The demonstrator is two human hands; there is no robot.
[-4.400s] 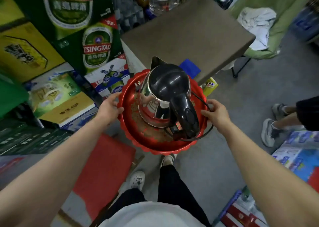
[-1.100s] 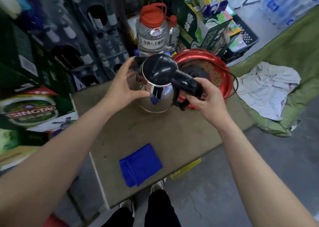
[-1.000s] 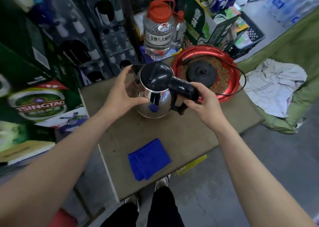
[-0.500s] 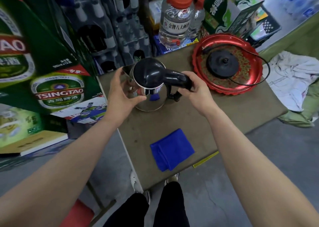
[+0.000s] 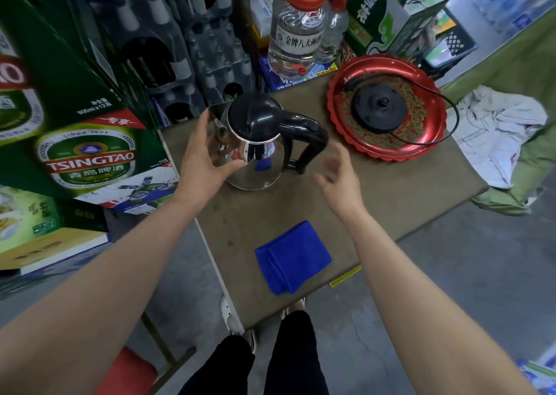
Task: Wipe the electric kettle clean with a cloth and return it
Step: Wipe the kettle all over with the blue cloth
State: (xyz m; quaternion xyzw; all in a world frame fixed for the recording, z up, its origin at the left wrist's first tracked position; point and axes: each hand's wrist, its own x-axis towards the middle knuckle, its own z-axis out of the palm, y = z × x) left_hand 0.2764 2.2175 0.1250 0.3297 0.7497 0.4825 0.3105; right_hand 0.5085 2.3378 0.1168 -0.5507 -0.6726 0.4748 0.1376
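Note:
A steel electric kettle (image 5: 258,151) with a black lid and black handle stands upright on the brown table (image 5: 391,190), at its far left. My left hand (image 5: 201,157) cups the kettle's left side. Just right of the handle, my right hand (image 5: 340,178) hovers with fingers apart and holds nothing. A folded blue cloth (image 5: 293,256) lies on the table's near edge, below both hands. The kettle's black base (image 5: 379,110) with its cord sits in a red tray (image 5: 421,151) at the far right of the table.
Green beer cartons (image 5: 87,154) are stacked close on the left. A large clear bottle with a red cap (image 5: 296,30) stands behind the table. A white cloth (image 5: 493,130) lies on green fabric to the right. My legs and shoes are below the table edge.
The kettle was lifted off its base on the tray and set on the table to the left. My right hand has let go of the handle and drawn back.

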